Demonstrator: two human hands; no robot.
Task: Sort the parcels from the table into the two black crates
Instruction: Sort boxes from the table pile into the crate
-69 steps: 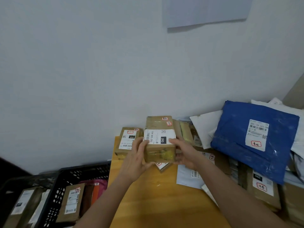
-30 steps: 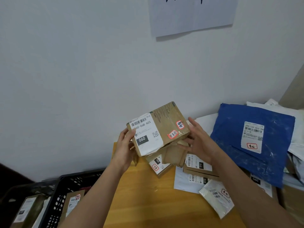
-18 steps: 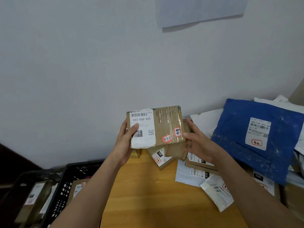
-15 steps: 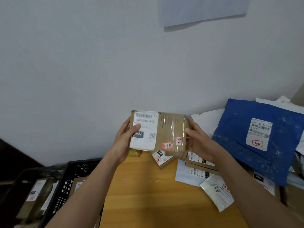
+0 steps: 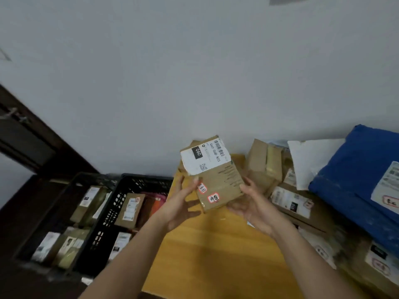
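A brown cardboard parcel (image 5: 218,180) with a white "060" label and two red-edged stickers is held above the wooden table (image 5: 216,251). My left hand (image 5: 183,203) grips its left edge, thumb on top. From below and the right, my right hand (image 5: 252,206) cups the parcel. Two black crates stand left of the table: the nearer one (image 5: 131,184) next to the table edge, the farther one (image 5: 71,186) beyond it. Both hold several brown parcels.
More parcels are piled on the right of the table: brown boxes (image 5: 265,162), a white mailer (image 5: 308,160), a blue mailer (image 5: 356,180), labelled boxes (image 5: 295,206). A white wall rises behind. A dark door frame (image 5: 32,134) is at the left.
The parcel has turned in both hands so its label end points up and away. It sits lower and nearer the table's left edge. The view has swung left, showing more of the crates.
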